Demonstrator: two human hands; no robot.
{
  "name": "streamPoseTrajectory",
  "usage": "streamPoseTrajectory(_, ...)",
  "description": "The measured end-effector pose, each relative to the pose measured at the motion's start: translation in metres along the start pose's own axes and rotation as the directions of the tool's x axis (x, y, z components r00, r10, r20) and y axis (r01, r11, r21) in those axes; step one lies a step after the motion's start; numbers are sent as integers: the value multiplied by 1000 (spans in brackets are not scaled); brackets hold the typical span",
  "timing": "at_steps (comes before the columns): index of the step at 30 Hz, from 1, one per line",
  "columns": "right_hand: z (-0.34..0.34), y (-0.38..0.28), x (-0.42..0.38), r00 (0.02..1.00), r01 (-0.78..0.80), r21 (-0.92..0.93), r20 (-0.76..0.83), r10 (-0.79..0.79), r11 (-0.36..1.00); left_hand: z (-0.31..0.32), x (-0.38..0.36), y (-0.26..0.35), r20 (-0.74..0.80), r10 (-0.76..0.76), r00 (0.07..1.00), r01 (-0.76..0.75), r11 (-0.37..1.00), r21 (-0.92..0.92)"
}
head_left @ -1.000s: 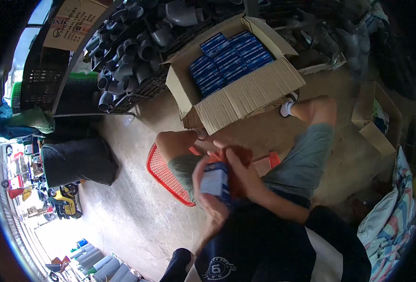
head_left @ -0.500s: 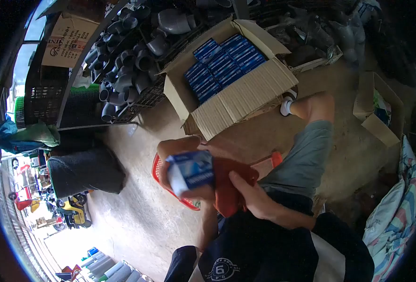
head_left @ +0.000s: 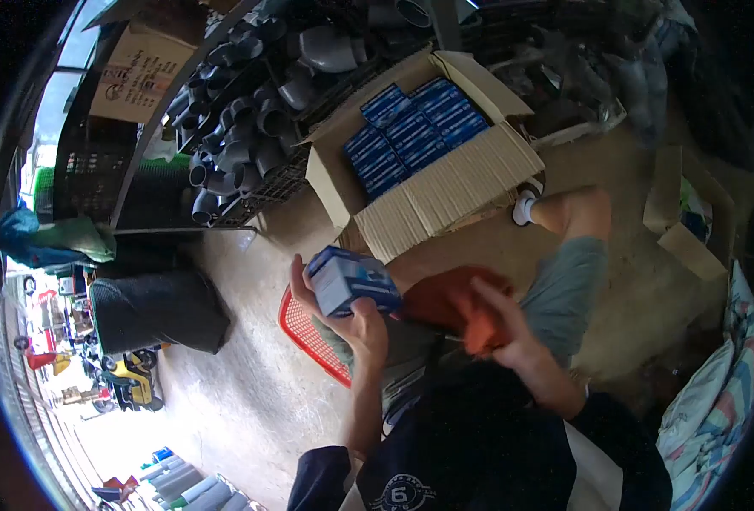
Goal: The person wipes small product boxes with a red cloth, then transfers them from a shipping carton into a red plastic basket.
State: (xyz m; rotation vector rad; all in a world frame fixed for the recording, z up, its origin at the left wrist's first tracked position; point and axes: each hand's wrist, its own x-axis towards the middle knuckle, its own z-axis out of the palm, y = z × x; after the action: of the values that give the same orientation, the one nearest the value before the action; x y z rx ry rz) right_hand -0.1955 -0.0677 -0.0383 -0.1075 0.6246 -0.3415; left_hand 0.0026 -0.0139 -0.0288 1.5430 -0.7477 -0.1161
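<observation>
My left hand is wrapped round the lower side of a blue and white box, which is tilted in front of my body. To its right, my right hand grips a red-orange cloth that hangs over my lap. Beyond both hands stands an open cardboard carton with several blue boxes packed in it. A red plastic basket lies below the box and is partly hidden by my left arm and leg.
Grey pipe fittings fill a rack at the upper left. A dark rolled mesh stands on the floor at left. Another open carton and a striped sack are at right.
The cloth and my right hand have moved right, away from the box. The blue and white box is now sharper and more of it shows in my left hand.
</observation>
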Motion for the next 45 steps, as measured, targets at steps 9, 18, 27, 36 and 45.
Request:
streamPoseTrajectory(9,64,7,21,793,594,-803,575,-202,48,-42,-18,8,669,23,743,-370,846,383)
streamPoseTrajectory(18,61,59,65,898,428,-806,428,-96,409,-88,-48,-13,467,-133,874,-158,832,532)
streamPoseTrajectory(27,48,67,36,943,-34,-829,159,293,558,-177,-6,-53,69,-265,962,190,829,526)
streamPoseTrajectory(36,-99,63,84,940,-188,-363,-336,60,913,-299,-88,-276,-111,-903,415,533,341,-774)
streamPoseTrajectory(45,-118,65,129,843,-417,-507,-525,113,754,-325,-77,-513,-302,-822,483,807,552,-209)
